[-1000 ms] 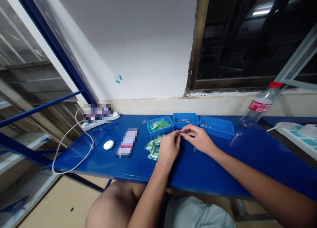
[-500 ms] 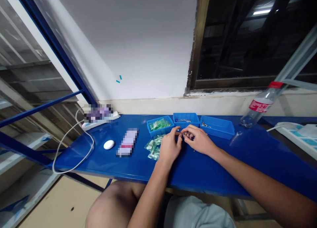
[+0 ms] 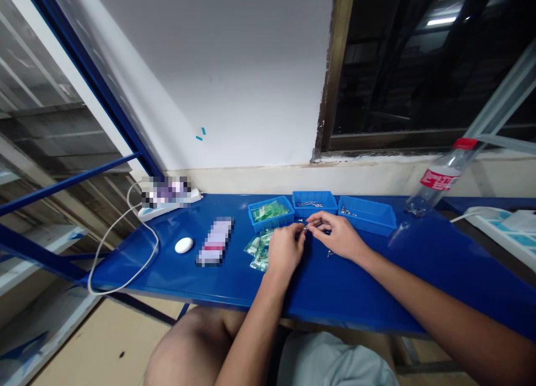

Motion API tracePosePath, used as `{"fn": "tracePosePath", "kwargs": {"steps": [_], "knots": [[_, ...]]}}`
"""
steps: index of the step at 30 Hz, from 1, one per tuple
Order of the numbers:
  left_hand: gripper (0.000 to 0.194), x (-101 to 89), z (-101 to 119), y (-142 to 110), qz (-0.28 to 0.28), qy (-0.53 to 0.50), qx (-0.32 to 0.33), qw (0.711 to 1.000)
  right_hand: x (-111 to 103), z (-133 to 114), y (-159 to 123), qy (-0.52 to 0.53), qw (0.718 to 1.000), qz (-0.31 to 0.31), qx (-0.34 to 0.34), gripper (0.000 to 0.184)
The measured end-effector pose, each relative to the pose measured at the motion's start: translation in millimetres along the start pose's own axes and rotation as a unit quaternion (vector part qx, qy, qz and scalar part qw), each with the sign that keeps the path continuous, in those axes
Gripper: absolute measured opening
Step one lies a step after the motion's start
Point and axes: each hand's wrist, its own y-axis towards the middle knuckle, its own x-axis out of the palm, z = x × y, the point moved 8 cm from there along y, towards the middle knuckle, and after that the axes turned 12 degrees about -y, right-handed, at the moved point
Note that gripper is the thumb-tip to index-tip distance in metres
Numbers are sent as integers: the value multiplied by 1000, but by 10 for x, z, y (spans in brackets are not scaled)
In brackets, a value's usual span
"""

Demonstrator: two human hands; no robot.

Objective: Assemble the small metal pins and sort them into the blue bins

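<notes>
Over the blue table (image 3: pixel 355 296), my left hand (image 3: pixel 286 247) is closed, its thumb and fingers pinched together. My right hand (image 3: pixel 335 234) faces it almost fingertip to fingertip, thumb and index finger pinching. A small shiny metal piece (image 3: pixel 305 228) shows between the two sets of fingertips, too small to name. Several clear-and-green plastic packets (image 3: pixel 259 251) lie beside my left hand, partly hidden by it. One small metal part (image 3: pixel 330 253) rests under my right wrist, and another small metal part (image 3: pixel 300 220) lies just beyond the left fingers.
Blue bins line the back: one bin (image 3: pixel 255 225) of green packets, one (image 3: pixel 314 211) with long thin metal pins, one (image 3: pixel 374 224) with small metal parts. A phone (image 3: pixel 215 241), white oval object (image 3: pixel 183 245), cable (image 3: pixel 121 288) and power strip (image 3: pixel 190 200) lie left; a bottle (image 3: pixel 439 179) stands right.
My left fingers have curled in closer, and my right fingers have shifted and spread slightly. The metal piece now shows between the fingertips. Everything else stays put.
</notes>
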Motion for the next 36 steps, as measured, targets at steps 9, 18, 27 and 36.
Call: {"fn": "tracePosePath", "kwargs": {"steps": [9,18,27,36], "knots": [[27,-73,66,3,34,-30,-1,999,93,121,-5,49,998,-23,33,22],[27,-86,152,-20,26,-74,9,997,-66,-78,-18,-36,998,36,-46,13],[20,-74,92,-13,35,-72,2,997,-101,-179,-22,-21,997,27,-66,16],[22,-85,68,0,44,-86,-11,995,25,96,-30,55,998,14,25,21]]}}
